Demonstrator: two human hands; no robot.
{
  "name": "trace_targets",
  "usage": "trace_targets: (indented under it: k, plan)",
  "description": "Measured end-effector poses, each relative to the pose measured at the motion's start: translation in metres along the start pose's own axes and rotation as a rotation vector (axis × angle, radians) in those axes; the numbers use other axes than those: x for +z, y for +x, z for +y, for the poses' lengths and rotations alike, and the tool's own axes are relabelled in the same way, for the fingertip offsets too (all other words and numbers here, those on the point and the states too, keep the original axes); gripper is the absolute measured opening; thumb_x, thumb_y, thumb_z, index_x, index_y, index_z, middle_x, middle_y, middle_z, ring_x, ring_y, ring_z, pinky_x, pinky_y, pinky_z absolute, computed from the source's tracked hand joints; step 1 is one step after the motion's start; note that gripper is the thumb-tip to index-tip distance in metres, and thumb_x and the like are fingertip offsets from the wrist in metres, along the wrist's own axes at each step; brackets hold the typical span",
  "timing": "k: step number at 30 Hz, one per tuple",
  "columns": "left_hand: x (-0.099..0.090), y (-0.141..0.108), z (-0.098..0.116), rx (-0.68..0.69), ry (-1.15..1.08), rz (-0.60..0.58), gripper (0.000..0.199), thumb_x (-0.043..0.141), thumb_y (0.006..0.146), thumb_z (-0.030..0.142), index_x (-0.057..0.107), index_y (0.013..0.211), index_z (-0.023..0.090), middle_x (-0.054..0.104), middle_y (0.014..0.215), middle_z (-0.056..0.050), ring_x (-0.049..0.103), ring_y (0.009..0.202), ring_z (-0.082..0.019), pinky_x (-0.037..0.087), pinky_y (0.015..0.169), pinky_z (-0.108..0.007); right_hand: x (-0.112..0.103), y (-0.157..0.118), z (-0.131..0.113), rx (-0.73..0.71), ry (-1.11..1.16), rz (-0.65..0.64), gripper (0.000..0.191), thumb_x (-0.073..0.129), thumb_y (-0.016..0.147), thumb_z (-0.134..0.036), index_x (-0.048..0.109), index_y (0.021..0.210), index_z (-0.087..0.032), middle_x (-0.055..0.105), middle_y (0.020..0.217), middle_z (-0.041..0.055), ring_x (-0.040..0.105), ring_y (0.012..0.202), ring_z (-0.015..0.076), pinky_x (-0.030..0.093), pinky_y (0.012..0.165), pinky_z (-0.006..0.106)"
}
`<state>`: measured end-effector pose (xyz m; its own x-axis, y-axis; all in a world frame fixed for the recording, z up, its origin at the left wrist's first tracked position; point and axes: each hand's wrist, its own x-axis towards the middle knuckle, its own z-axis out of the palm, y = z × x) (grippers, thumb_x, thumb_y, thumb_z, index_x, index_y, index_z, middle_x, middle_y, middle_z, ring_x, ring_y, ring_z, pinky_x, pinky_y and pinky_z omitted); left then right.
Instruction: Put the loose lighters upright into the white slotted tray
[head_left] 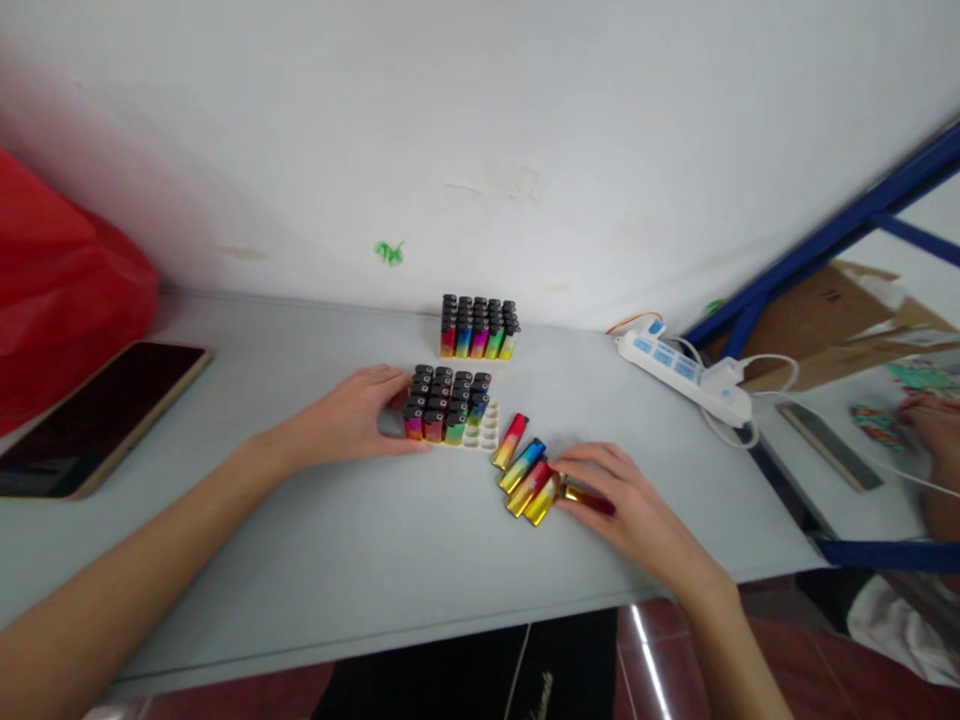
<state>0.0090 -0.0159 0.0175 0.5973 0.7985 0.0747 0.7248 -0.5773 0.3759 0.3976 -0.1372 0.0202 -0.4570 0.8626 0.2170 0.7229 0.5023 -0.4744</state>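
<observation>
On the grey table stands a white tray (486, 432) with upright black-topped lighters (442, 405) in several colours; its right-hand slots hold none. My left hand (364, 412) grips the tray's left side, with the thumb along the front and the fingers behind. To the right of the tray, several loose lighters (529, 487), red, blue and yellow with gold, lie slanted side by side. At their right end my right hand (619, 500) is closed around a red and gold lighter (590, 498), its fingertips close to the lying ones.
Against the wall is a second tray of lighters (480, 328). A white power strip (682, 375) with cables lies to the right. On the left are a large dark-screened tablet or phone (97, 415) and a red bag (67, 290). Beyond a blue frame (885, 555), another person's hand (934, 415) shows.
</observation>
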Motion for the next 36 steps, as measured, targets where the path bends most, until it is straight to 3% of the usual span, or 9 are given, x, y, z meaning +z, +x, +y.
trace_targets:
  k: [5,13,19,22,25,28,31,36]
  plan:
    - [0.0,-0.002,0.0,0.001,0.022,-0.002,0.069,0.071,0.085,0.075,0.066,0.118,0.014,0.072,0.119,-0.015,0.067,0.112,-0.035,0.052,0.104,-0.048,0.0,0.005,0.004,0.035,0.033,-0.008,0.029,0.074,0.101,-0.029,0.072,0.129,-0.03,0.076,0.125,0.009,0.071,0.117,0.0287,0.06,0.102,0.05]
    - [0.002,0.001,-0.002,-0.013,0.015,-0.007,0.086,0.068,0.081,0.085,0.064,0.13,0.014,0.071,0.128,-0.017,0.066,0.119,-0.037,0.048,0.111,-0.048,0.0,0.012,0.007,0.028,0.04,-0.032,0.023,0.078,0.099,-0.032,0.073,0.121,-0.028,0.075,0.123,0.0097,0.071,0.115,0.0285,0.059,0.102,0.048]
    - [0.002,0.0,-0.001,-0.003,0.018,-0.017,0.084,0.068,0.084,0.081,0.063,0.132,0.011,0.071,0.128,-0.017,0.066,0.118,-0.036,0.048,0.11,-0.048,-0.009,0.022,0.009,-0.022,0.081,-0.114,0.013,0.078,0.099,-0.03,0.072,0.109,-0.025,0.077,0.115,0.0077,0.07,0.109,0.0258,0.057,0.099,0.043]
    - [0.002,0.001,-0.001,0.002,0.016,-0.006,0.085,0.069,0.083,0.081,0.062,0.132,0.012,0.071,0.126,-0.016,0.065,0.118,-0.035,0.048,0.11,-0.046,-0.011,0.024,0.014,-0.025,0.117,-0.135,0.018,0.079,0.098,-0.031,0.074,0.114,-0.025,0.076,0.113,0.007,0.07,0.108,0.0249,0.056,0.1,0.041]
    - [0.003,0.001,-0.001,-0.01,0.008,-0.004,0.079,0.07,0.083,0.079,0.065,0.126,0.013,0.072,0.123,-0.015,0.066,0.115,-0.034,0.049,0.107,-0.044,-0.014,0.025,0.018,0.003,0.165,-0.158,0.025,0.08,0.097,-0.032,0.077,0.122,-0.027,0.074,0.116,0.0076,0.069,0.109,0.0244,0.056,0.1,0.039]
    - [0.003,0.001,-0.002,-0.009,0.005,0.0,0.073,0.071,0.081,0.08,0.066,0.115,0.015,0.072,0.117,-0.014,0.067,0.109,-0.034,0.051,0.102,-0.044,-0.018,0.028,0.022,0.041,0.269,-0.184,0.017,0.08,0.097,-0.035,0.081,0.112,-0.026,0.072,0.109,0.0069,0.07,0.099,0.0224,0.057,0.093,0.037]
    - [0.002,0.001,-0.003,0.003,0.015,0.005,0.069,0.07,0.083,0.08,0.065,0.109,0.016,0.072,0.111,-0.013,0.066,0.104,-0.032,0.051,0.098,-0.044,-0.02,0.036,0.026,0.083,0.482,-0.09,0.018,0.084,0.092,-0.04,0.081,0.101,-0.025,0.071,0.102,0.0061,0.069,0.097,0.0224,0.056,0.091,0.037]
    - [0.002,0.002,-0.002,-0.006,-0.002,0.006,0.067,0.072,0.081,0.079,0.064,0.106,0.017,0.072,0.11,-0.012,0.066,0.102,-0.031,0.051,0.096,-0.042,-0.014,0.065,0.022,0.236,0.98,0.268,0.035,0.09,0.082,-0.056,0.075,0.094,-0.026,0.071,0.099,0.0044,0.068,0.092,0.0209,0.058,0.085,0.037]
